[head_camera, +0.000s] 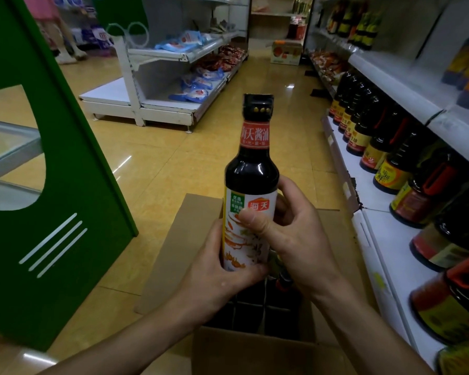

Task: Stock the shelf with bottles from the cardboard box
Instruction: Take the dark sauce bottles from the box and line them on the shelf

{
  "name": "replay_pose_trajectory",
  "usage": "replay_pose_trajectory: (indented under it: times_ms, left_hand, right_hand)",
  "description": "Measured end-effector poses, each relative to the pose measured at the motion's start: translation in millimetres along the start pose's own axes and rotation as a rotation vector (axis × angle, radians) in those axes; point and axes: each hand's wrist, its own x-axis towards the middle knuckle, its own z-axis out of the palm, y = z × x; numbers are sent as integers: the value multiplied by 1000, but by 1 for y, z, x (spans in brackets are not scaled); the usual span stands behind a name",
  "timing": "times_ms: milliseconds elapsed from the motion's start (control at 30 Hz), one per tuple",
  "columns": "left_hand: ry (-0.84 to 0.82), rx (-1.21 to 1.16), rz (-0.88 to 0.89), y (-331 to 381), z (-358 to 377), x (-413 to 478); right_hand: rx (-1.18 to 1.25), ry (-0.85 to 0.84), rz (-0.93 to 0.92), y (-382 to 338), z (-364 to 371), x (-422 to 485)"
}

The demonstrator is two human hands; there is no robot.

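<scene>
Showing at far left a green panel [65, 185], slanting, with three white stripes. Showing farther back a white rack [136, 104] carrying blue packets [179, 41]. Gripping the bottle [251, 185] low on its label with the left hand [217, 269], fingers curling round the left side and the base. Holding that bottle upright, dark and black-capped, above the open box [241, 350], clear of its dividers. Showing one more neck [284, 280] standing inside the box, just under the hands. Clasping the bottle's right side with the right hand [295, 239], thumb lying across the label front, fingers wrapping behind. Sitting the box on the yellow floor [160, 158], just beside the shelf [385, 239] at right. Showing a stocked row [363, 136] of dark bottles lining that white shelf, running from near to far.
</scene>
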Motion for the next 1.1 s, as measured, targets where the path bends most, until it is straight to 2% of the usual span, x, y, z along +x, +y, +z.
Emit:
replay_pose_trajectory:
  times_ms: [300,667,933,1100]
  left_hand:
    - [-131,-40,-39,2,-6,-4]
    - [-87,-100,-44,3,-5,8]
    - [13,-93,-7,9,1,20]
    - [56,-60,0,12,8,26]
  right_hand:
    - [-26,-148,34,2,-10,-2]
    - [-11,-63,84,0,-7,8]
    - [40,65,22,-5,-8,14]
    - [23,55,14,-9,-10,23]
